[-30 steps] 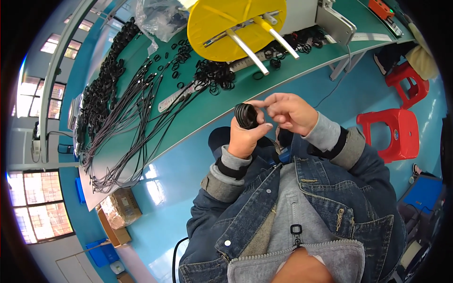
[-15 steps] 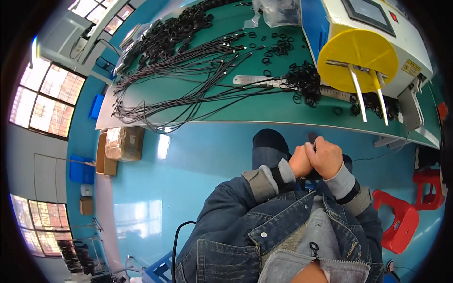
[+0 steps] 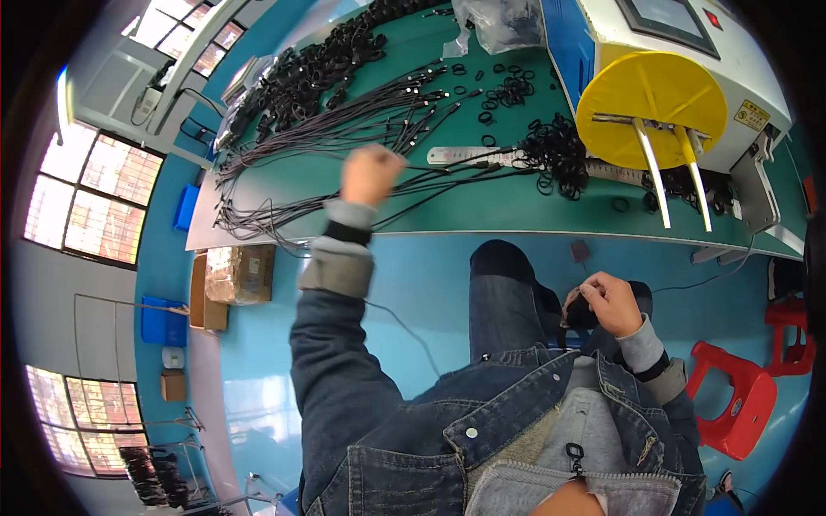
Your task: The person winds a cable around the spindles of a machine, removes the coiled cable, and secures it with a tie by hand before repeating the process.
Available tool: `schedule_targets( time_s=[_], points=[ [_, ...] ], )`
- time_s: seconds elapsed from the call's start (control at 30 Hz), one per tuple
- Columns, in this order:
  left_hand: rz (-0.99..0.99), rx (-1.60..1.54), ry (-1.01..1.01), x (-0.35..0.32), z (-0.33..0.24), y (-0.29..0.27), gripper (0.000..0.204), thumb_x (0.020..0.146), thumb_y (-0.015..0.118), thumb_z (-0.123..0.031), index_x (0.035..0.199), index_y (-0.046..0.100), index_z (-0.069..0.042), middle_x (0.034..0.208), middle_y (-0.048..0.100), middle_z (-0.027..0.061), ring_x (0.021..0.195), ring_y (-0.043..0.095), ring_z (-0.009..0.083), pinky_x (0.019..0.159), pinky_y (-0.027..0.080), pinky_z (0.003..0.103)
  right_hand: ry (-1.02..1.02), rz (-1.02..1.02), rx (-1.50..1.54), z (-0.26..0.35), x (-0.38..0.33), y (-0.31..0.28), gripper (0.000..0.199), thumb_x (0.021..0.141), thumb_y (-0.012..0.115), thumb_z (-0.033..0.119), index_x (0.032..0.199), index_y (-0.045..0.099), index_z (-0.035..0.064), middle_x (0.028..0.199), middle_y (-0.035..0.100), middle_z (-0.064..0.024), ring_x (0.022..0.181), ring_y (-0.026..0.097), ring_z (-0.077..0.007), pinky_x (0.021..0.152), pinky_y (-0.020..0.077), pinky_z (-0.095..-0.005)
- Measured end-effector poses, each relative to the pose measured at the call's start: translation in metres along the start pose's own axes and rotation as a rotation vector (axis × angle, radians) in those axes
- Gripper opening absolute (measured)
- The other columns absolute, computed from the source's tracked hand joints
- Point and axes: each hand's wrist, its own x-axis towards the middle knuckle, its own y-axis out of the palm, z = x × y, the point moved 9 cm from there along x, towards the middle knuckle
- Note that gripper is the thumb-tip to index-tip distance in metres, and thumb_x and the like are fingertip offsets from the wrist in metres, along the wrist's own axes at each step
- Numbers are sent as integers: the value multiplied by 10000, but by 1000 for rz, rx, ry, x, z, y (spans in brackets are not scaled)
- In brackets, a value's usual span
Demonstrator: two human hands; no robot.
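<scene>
My left hand [image 3: 372, 176] is raised over the green table [image 3: 516, 219], at the near side of a bundle of black cables [image 3: 301, 142]. Its fingers are curled and slightly blurred, so what they hold is hidden. Below my left sleeve a thin dark cable [image 3: 404, 327] hangs down toward my lap; its upper end is hidden by the arm. Above my right thigh, my right hand [image 3: 613, 305] is closed in a pinch. A dark shape lies beside its fingertips, and I cannot make out whether it is held.
A white and blue machine [image 3: 671, 60] with a yellow disc [image 3: 645, 107] and two prongs stands at the table's right. Small black rings [image 3: 559, 159] lie over a steel ruler [image 3: 465, 156]. Red stools [image 3: 731, 400] stand at right, a cardboard box [image 3: 241, 275] at left.
My hands were together above my lap. The left has moved up and left over the table's cables, while the right stays near my thigh, slightly lower.
</scene>
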Motion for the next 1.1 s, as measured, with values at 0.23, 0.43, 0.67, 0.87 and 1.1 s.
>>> schedule_targets(
  time_s=[0.23, 0.43, 0.67, 0.87, 1.1],
  points=[
    [40, 265, 306, -48, -8, 70, 280, 775, 634, -258, 778, 528, 2, 686, 585, 184, 680, 566, 370, 619, 445, 443, -35, 53, -32, 3, -12, 1, 170, 779, 594, 149, 781, 595, -21, 570, 564, -95, 506, 536, -153, 488, 413, -283],
    [-97, 110, 177, 21, -3, -2, 220, 812, 593, -208, 842, 600, 10, 783, 633, 159, 732, 604, 317, 650, 467, 355, 29, 54, -12, -20, -27, -4, 162, 778, 588, 149, 777, 599, -13, 588, 575, -96, 518, 542, -156, 492, 418, -285],
    [-122, -231, 234, 71, -33, -65, 213, 827, 569, -167, 946, 648, -10, 825, 663, 109, 747, 596, 129, 678, 457, 267, -13, 78, 30, -23, -36, -1, 160, 785, 572, 147, 763, 591, -10, 581, 571, -91, 520, 546, -171, 490, 423, -289],
    [153, -195, 424, -25, -168, -33, 185, 830, 546, -83, 981, 627, -10, 763, 643, 81, 628, 510, 81, 578, 432, 229, -246, -439, -23, 33, -58, -63, 217, 785, 603, 97, 969, 587, -16, 681, 582, -81, 541, 511, -128, 518, 425, -262],
    [614, -239, 645, -158, -294, 30, 167, 848, 548, -63, 978, 613, 19, 733, 602, 82, 602, 472, 81, 558, 417, 243, -855, -779, -471, 149, -113, -112, 422, 693, 713, 88, 1058, 540, -34, 914, 594, -117, 589, 537, -222, 530, 448, -287]
  ],
)
